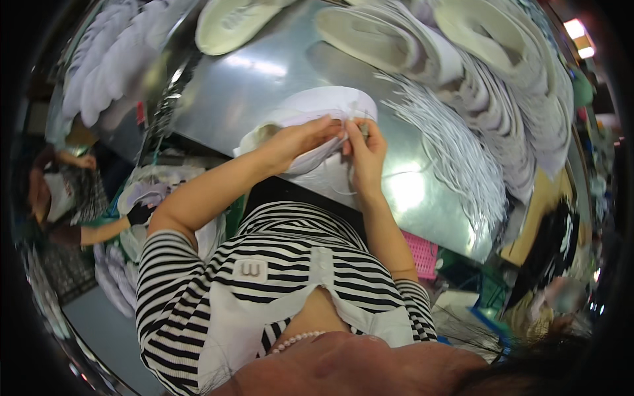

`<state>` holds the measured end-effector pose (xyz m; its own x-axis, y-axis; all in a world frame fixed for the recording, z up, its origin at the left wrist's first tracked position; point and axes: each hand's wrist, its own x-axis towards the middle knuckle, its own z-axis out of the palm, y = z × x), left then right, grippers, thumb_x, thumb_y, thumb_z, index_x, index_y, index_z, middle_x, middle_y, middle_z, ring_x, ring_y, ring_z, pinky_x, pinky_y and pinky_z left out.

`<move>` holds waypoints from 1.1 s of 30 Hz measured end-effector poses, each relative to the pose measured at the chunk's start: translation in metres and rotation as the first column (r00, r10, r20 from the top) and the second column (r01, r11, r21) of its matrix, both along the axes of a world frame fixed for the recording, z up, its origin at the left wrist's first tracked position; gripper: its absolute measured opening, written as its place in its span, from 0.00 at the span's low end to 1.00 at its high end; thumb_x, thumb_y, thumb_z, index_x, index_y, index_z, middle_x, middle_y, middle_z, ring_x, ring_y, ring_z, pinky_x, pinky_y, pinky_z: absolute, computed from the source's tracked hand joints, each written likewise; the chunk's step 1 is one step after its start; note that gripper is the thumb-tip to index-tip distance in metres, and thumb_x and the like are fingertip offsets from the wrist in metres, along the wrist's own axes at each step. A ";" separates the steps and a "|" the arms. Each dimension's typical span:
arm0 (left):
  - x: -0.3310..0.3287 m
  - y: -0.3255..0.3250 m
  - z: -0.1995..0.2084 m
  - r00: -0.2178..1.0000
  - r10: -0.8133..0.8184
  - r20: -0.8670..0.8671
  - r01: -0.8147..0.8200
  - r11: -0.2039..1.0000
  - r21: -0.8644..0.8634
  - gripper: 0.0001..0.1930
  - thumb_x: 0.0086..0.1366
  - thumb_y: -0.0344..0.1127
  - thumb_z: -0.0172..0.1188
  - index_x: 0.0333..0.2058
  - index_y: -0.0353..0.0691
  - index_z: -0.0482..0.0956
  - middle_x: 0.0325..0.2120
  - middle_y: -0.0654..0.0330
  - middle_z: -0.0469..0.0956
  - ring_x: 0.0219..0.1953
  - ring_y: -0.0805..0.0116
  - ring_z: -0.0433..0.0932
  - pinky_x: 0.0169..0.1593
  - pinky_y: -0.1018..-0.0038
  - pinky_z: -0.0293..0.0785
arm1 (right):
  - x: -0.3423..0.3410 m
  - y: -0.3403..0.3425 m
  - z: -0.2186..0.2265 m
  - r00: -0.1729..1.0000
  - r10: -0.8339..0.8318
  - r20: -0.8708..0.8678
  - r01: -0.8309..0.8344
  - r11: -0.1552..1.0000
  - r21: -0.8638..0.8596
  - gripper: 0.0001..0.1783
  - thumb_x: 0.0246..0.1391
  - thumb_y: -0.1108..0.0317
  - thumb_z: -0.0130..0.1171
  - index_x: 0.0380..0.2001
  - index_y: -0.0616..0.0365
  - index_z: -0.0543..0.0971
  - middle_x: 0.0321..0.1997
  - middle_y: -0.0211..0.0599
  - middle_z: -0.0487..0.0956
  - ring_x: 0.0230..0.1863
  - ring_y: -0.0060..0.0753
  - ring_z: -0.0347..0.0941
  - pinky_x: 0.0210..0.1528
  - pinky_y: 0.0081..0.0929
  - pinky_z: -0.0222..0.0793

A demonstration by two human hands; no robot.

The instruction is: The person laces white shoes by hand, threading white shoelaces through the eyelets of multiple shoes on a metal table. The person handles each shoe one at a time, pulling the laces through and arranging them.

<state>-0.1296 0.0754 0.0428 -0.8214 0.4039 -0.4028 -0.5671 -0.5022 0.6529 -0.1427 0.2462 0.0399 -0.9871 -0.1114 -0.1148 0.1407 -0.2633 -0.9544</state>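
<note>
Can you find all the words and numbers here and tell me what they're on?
Patch on the striped shirt: one dark mark; I won't copy it.
Shoe at the top: faint marks inside, too blurred to read.
Shoe by the hands: no writing I can make out.
Anywhere else: none I can read.

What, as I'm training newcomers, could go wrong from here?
The white shoe between the left hand and right hand is by the near edge of the metal table, so it might slip off. A loose strand beside the right forearm could snag and perhaps tangle with the lace bundle.
</note>
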 end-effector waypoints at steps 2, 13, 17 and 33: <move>0.004 0.001 0.002 0.998 -0.032 -0.047 0.029 0.997 -0.075 0.25 0.75 0.48 0.47 0.58 0.33 0.71 0.55 0.57 0.73 0.58 0.68 0.70 0.65 0.71 0.62 | 0.005 0.003 0.006 1.000 -0.001 -0.018 0.001 0.999 -0.038 0.06 0.62 0.67 0.60 0.35 0.58 0.78 0.24 0.25 0.77 0.21 0.11 0.65 0.22 0.11 0.57; 0.009 0.014 0.039 0.918 -0.048 -0.394 -0.054 0.968 -0.245 0.14 0.74 0.41 0.51 0.42 0.36 0.79 0.34 0.64 0.78 0.37 0.74 0.76 0.44 0.76 0.73 | 0.019 0.013 0.022 0.993 0.109 0.051 -0.114 0.988 0.107 0.03 0.60 0.71 0.58 0.32 0.59 0.78 0.22 0.28 0.77 0.20 0.13 0.65 0.24 0.12 0.58; 0.010 0.017 0.037 0.918 0.059 -0.393 -0.174 0.949 -0.264 0.10 0.71 0.37 0.56 0.42 0.36 0.79 0.34 0.63 0.79 0.36 0.74 0.77 0.42 0.77 0.74 | 0.024 0.008 0.023 0.995 0.097 0.017 -0.098 0.966 0.239 0.04 0.60 0.71 0.58 0.31 0.59 0.77 0.22 0.27 0.78 0.20 0.13 0.65 0.24 0.13 0.59; 0.018 0.013 0.020 0.922 0.093 -0.375 -0.229 0.914 -0.336 0.12 0.69 0.36 0.60 0.46 0.36 0.80 0.40 0.64 0.81 0.42 0.77 0.77 0.46 0.79 0.74 | 0.036 0.023 0.043 0.968 0.180 -0.173 -0.114 0.935 0.337 0.07 0.64 0.73 0.54 0.43 0.65 0.73 0.36 0.42 0.84 0.26 0.21 0.75 0.29 0.19 0.69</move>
<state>-0.1119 0.0882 0.0626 -0.9755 0.1331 -0.1752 -0.2044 -0.2533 0.9455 -0.1068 0.2688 0.0834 -0.9688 -0.2465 0.0267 -0.0457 0.0717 -0.9964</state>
